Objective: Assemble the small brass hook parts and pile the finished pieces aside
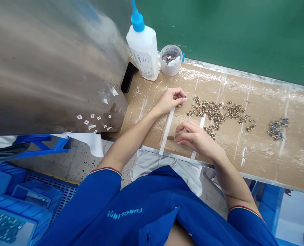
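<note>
My left hand (174,99) is closed in a pinch just left of a loose pile of small brass-coloured metal parts (215,112). What sits between its fingertips is too small to make out. Nearer the table's front edge, my right hand (193,136) has its thumb and fingers curled together. Whatever these fingers hold is hidden or too small to name. A small brown patch (170,138) shows on the cardboard beside its fingertips. Two pale tape strips (167,131) run across the cardboard near both hands. Farther right lies a smaller cluster of metal parts with blue bits (277,129).
A white bottle with a blue nozzle (144,51) stands behind my left hand, beside a tape roll holding scraps (171,61). A black phone-like object (128,78) and a thin stick (158,85) lie nearby. A metal panel (52,68) bounds the left; blue bins (18,212) sit below.
</note>
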{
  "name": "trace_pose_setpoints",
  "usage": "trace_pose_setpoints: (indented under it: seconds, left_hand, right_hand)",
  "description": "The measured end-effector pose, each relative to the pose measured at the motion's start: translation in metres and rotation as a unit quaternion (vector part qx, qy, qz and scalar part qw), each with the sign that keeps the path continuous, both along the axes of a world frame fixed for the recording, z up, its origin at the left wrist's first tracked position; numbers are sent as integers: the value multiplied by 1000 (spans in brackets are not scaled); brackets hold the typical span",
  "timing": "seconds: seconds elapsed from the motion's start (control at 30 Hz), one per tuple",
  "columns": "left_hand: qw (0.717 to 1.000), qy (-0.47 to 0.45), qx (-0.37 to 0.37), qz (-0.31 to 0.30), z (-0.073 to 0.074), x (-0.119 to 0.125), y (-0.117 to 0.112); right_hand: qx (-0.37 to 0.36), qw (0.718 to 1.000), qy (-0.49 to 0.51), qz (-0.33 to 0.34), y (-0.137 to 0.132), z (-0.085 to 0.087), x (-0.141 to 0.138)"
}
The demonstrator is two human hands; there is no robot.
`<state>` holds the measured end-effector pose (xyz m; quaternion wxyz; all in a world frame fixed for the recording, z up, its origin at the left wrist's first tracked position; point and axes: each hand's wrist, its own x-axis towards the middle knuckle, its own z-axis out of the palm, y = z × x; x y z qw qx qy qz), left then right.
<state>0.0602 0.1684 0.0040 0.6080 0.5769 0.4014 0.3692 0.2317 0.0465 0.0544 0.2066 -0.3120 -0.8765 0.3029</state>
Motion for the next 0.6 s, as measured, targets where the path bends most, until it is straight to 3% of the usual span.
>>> trace_pose_setpoints:
  seconds: [0.2, 0.33, 0.47, 0.6]
  left_hand:
    - [1000, -11, 5, -12, -1, -2, 1]
    - [1000, -14, 14, -13, -2, -3, 1]
    - [999, -11, 22, -22, -1, -3, 1]
    - [999, -5, 40, -28, -1, -4, 2]
  right_hand:
    - [75, 996, -12, -43, 4, -1, 0]
    - [39, 998, -43, -35, 4, 4, 5]
    - [-4, 1000, 4, 11, 2, 0, 1]
    - [29, 999, 8, -36, 4, -2, 0]
